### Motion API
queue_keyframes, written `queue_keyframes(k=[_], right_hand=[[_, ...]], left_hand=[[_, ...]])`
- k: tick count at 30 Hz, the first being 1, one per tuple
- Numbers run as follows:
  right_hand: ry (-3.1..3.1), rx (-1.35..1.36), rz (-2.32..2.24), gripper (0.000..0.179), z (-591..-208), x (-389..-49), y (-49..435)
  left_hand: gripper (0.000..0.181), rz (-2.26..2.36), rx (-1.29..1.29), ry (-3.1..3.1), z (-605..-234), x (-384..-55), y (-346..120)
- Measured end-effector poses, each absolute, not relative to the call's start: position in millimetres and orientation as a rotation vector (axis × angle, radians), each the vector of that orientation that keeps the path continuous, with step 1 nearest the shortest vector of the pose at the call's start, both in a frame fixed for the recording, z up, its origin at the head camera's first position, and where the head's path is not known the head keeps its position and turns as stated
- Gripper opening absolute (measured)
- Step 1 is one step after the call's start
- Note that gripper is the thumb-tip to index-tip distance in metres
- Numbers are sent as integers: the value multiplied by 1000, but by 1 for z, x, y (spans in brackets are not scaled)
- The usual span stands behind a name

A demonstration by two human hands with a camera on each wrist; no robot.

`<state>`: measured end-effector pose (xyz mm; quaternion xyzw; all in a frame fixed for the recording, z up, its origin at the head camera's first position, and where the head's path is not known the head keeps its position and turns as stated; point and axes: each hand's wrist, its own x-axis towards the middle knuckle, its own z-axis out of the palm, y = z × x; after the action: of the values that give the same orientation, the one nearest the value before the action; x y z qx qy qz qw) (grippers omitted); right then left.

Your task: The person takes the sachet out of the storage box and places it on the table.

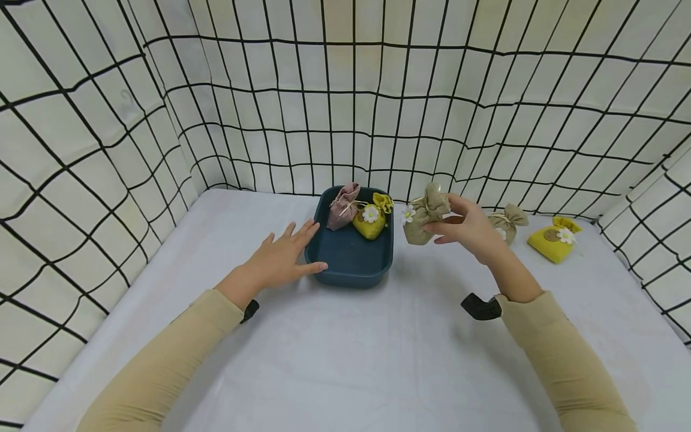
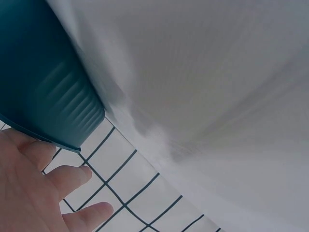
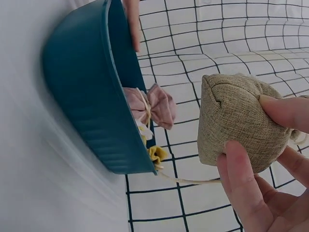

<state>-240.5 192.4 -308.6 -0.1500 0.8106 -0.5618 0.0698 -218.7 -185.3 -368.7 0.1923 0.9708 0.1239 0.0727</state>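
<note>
A blue-green plastic basin stands on the white cloth with a pink drawstring pouch and a yellow pouch with a white flower in its far part. My left hand lies along the basin's left rim, fingers spread and straight; the left wrist view shows its fingers at the rim. To the right of the basin, my right hand pinches a beige burlap pouch with a white flower, held up off the cloth. In the right wrist view, thumb and fingertips press its sides.
Right of my right hand lie another beige pouch, partly hidden behind that hand, and a yellow pouch with a flower. White walls with a black grid enclose the cloth-covered table at the back and sides.
</note>
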Motion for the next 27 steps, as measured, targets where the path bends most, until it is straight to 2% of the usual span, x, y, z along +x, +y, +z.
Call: queue_keyframes(k=[5,15,22,27], right_hand=[[2460,-459,-1725,56,-305,-238,205],[2494,-344,-1761,68,-301,-236,228],[2523,-409,-1828,49,-307,-237,252],[2548,-371,-1804,47,-304,-236,268]], left_hand=[[100,378,582,2916,-368,-219,-184],[100,383,584,2914,-367,-219,-183],[100,373,587,2920,-370,-219,-184],[100,372,577,2923,-369,-217,-185]])
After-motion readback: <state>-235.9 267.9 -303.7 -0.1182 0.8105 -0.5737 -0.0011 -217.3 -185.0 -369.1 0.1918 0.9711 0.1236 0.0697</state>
